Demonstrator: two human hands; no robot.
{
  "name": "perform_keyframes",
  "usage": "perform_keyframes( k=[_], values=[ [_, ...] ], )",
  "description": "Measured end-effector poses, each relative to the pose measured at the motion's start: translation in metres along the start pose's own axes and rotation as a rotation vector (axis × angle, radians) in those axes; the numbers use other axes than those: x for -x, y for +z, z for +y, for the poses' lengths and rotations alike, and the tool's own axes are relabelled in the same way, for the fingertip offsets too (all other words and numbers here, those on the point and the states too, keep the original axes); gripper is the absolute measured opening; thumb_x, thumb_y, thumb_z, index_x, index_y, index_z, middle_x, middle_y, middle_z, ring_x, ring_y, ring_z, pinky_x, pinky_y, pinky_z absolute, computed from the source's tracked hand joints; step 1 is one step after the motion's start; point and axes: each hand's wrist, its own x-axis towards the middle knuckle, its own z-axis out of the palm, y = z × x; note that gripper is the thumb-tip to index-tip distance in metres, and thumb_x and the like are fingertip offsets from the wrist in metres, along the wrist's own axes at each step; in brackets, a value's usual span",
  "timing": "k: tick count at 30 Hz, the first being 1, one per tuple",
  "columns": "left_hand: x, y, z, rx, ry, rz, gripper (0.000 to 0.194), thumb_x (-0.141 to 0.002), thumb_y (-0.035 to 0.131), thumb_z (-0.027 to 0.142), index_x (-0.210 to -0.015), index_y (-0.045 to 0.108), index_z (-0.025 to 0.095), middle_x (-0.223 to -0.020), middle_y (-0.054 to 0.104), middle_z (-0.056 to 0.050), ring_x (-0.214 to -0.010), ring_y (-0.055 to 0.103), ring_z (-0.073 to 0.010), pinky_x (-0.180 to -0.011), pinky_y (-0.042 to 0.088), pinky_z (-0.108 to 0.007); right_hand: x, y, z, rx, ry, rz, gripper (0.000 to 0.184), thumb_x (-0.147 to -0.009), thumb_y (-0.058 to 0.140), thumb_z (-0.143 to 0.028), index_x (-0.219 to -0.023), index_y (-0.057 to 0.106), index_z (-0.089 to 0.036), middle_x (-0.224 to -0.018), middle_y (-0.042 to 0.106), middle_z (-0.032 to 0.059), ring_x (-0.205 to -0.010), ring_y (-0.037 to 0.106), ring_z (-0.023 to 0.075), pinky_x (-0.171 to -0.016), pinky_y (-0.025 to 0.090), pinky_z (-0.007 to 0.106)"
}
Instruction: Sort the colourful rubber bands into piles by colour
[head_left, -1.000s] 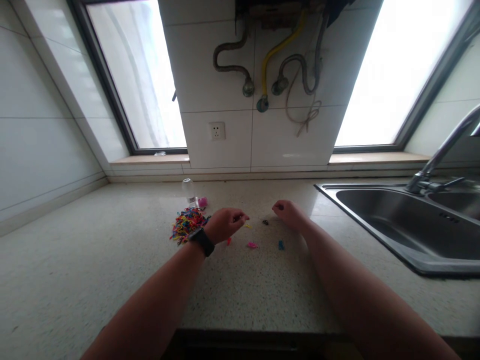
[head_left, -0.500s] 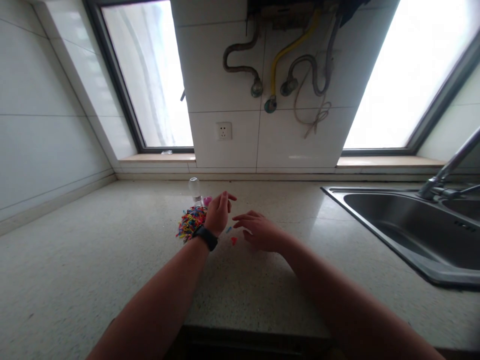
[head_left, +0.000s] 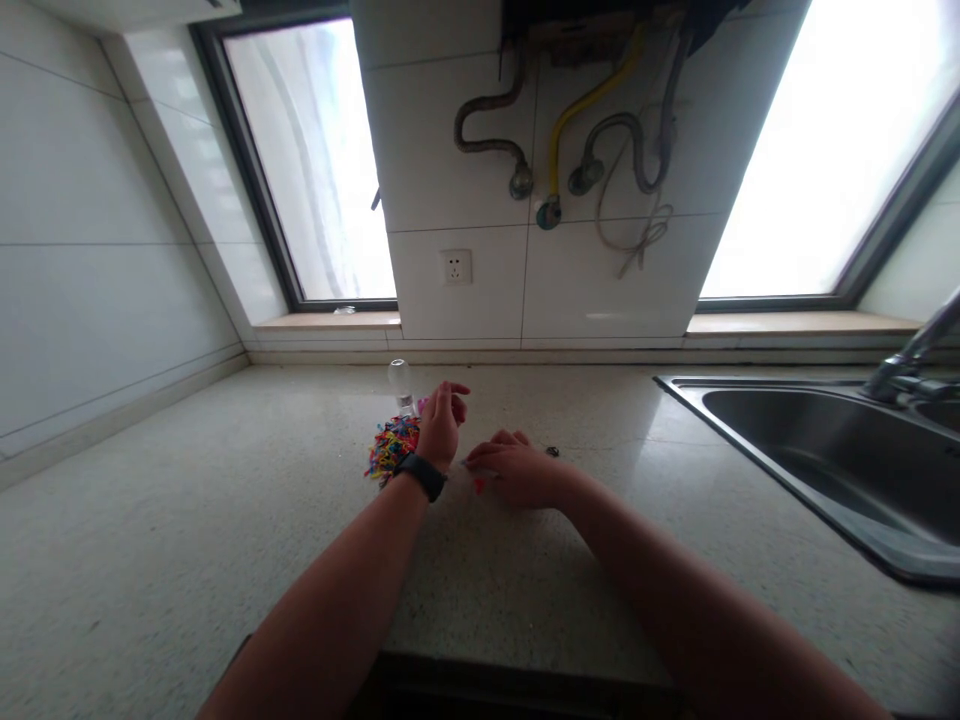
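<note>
My left hand (head_left: 441, 430), with a dark watch (head_left: 421, 476) on its wrist, rests on its side against a pile of small multicoloured pieces (head_left: 393, 447). Its index finger points forward and the others bend loosely; nothing shows in it, though the palm is partly hidden. To its right, my right hand (head_left: 514, 470) lies low on the counter, fingertips drawn together over a small light-blue piece that is mostly covered. Close under those fingers sits a small red piece (head_left: 478, 485). Behind the pile stands a clear bottle (head_left: 401, 385), with a pink thing (head_left: 422, 405) partly hidden beside it.
A small dark object (head_left: 553, 451) lies on the speckled counter (head_left: 225, 520) beyond my right wrist. The steel sink (head_left: 787, 460) with its faucet (head_left: 900, 365) is at the right. A tiled wall with a socket (head_left: 455, 266) and pipes rises behind the counter.
My right hand has lowered and its fingers have closed over the light-blue piece. The small dark object now shows beyond it. My left hand stays by the pile; the view has shifted slightly.
</note>
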Motion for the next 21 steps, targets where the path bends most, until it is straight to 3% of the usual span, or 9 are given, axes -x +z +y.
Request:
perform_keyframes(
  k=[6,8,10,13,17,21],
  values=[
    [0.002,-0.002,0.0,-0.022,0.027,-0.005,0.05,-0.097,0.031,0.056,-0.09,0.061,0.017,-0.06,0.045,0.003,-0.052,0.041,-0.01,-0.047,0.032,-0.022,0.012,-0.01,0.011,-0.075,0.074,0.057,0.052,-0.074,0.051,-0.009,-0.119,0.07,-0.024,-0.127,0.067,0.0057,-0.117,0.049,0.0275,-0.102,0.029,0.046],
    [0.002,-0.003,-0.001,-0.035,0.039,-0.012,0.049,-0.097,0.032,0.055,-0.089,0.061,0.017,-0.059,0.045,0.002,-0.053,0.042,-0.0103,-0.048,0.032,-0.022,0.022,-0.023,0.022,-0.159,0.113,0.118,0.049,-0.076,0.049,-0.007,-0.115,0.072,-0.023,-0.122,0.069,0.0061,-0.114,0.053,0.0243,-0.1,0.033,0.041],
    [0.002,-0.003,-0.001,-0.05,0.049,-0.027,0.048,-0.097,0.033,0.055,-0.088,0.062,0.017,-0.059,0.045,0.002,-0.053,0.042,-0.0106,-0.049,0.033,-0.022,0.036,-0.038,0.037,-0.275,0.184,0.129,0.041,-0.079,0.049,-0.009,-0.108,0.076,-0.021,-0.108,0.073,0.0066,-0.097,0.06,0.0195,-0.089,0.042,0.033],
    [0.002,-0.003,-0.003,-0.078,0.061,-0.059,0.046,-0.097,0.037,0.052,-0.085,0.063,0.017,-0.059,0.045,0.002,-0.054,0.043,-0.0106,-0.049,0.033,-0.022,0.061,-0.059,0.061,-0.39,0.333,-0.002,0.026,-0.079,0.063,-0.026,-0.098,0.079,-0.02,-0.079,0.074,0.004,-0.068,0.06,0.0152,-0.065,0.043,0.027],
    [0.003,-0.003,-0.004,-0.12,0.08,-0.095,0.043,-0.097,0.04,0.05,-0.084,0.064,0.017,-0.058,0.045,0.002,-0.053,0.042,-0.0105,-0.05,0.032,-0.023,0.087,-0.067,0.086,-0.518,0.415,-0.174,0.019,-0.067,0.076,-0.029,-0.082,0.079,-0.019,-0.078,0.075,0.0038,-0.07,0.063,0.0157,-0.066,0.044,0.026],
    [0.005,-0.003,-0.002,-0.155,0.1,-0.116,0.043,-0.097,0.039,0.048,-0.084,0.064,0.017,-0.056,0.044,0.003,-0.052,0.04,-0.0103,-0.05,0.031,-0.023,0.095,-0.063,0.094,-0.586,0.452,-0.256,0.027,-0.06,0.082,-0.034,-0.079,0.075,-0.017,-0.077,0.074,0.0043,-0.07,0.064,0.0168,-0.064,0.045,0.026]
  ],
)
